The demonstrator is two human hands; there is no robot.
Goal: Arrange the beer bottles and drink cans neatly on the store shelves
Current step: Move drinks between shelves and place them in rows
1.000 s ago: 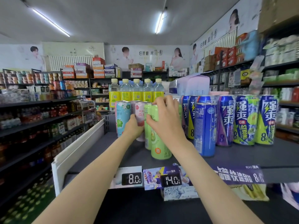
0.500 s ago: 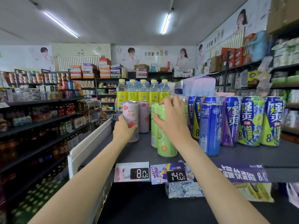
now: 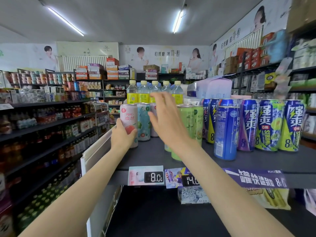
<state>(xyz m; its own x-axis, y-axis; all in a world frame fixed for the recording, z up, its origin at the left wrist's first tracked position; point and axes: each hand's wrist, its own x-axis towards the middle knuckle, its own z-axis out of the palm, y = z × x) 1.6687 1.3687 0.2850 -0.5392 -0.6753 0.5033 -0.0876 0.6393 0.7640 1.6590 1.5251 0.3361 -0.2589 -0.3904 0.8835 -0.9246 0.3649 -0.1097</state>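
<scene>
Left grip [image 3: 121, 135] grasping pink can [image 3: 128, 120] upright on shelf [image 3: 256, 161]; right grip [image 3: 166, 120] released, fingers spread, before green cans [image 3: 191, 124].

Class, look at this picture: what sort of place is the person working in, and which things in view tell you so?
Most likely a small grocery or convenience store: price tags clipped to the shelf edge, rows of drink cans, and stocked aisles.

Small shop interior under tube lighting

Two ceiling tube lights [image 3: 177, 21] glow; poster-covered walls [image 3: 164, 57] rise behind dark stocked shelving [image 3: 51, 120].
</scene>
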